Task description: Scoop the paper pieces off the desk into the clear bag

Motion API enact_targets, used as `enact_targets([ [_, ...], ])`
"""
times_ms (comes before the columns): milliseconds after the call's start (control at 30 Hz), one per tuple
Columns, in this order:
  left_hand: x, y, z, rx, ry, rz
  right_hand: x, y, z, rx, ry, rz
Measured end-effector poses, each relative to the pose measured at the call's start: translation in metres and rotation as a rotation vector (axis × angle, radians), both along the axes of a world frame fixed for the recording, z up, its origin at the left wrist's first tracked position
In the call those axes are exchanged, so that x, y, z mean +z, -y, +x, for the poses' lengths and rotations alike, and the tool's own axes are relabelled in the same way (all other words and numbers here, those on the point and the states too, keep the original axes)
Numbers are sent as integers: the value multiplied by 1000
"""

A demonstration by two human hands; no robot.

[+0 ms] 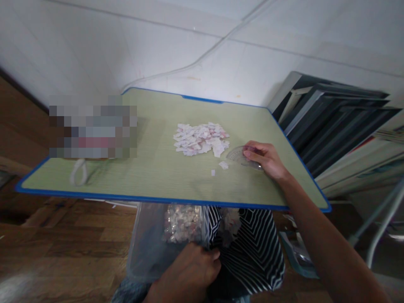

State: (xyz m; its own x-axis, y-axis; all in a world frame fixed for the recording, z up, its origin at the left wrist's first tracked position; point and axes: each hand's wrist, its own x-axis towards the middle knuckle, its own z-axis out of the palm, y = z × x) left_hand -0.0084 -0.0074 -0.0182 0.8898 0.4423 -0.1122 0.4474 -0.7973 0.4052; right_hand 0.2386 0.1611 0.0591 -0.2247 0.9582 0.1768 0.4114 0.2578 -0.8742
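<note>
Plastic protractor (236, 155) sat pinched in my right hand (264, 157), the nearer; paper scraps (200, 139) lay left of it, midway between the tabletop (151, 176)'s back and front edges. Left hand (192, 267) off-table, grip indeterminable.

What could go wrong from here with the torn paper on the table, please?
The loose pile of torn white paper scraps might scatter if the clear plastic semicircular protractor in the right hand sweeps quickly. Scraps pushed over the green table's blue edge could miss the translucent plastic box below.
</note>
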Motion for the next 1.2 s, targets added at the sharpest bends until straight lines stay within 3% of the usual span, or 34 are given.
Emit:
enact_targets([
  [133, 0, 0, 0, 4, 10, -3, 1, 0, 1, 18, 49, 4],
  [433, -4, 1, -1, 9, 36, 20, 4, 4, 5, -165, 95, 50],
  [700, 2, 0, -1, 1, -2, 5, 3, 7, 4, -49, 12, -43],
  [867, 2, 0, 0, -1, -7, -3, 0, 5, 4, -79, 71, 30],
  [1067, 3, -1, 0, 5, -12, -4, 4, 8, 3, 3, 19, -60],
  [1200, 5, -1, 0, -4, -22, -9, 5, 9, 1, -2, 48, -19],
])
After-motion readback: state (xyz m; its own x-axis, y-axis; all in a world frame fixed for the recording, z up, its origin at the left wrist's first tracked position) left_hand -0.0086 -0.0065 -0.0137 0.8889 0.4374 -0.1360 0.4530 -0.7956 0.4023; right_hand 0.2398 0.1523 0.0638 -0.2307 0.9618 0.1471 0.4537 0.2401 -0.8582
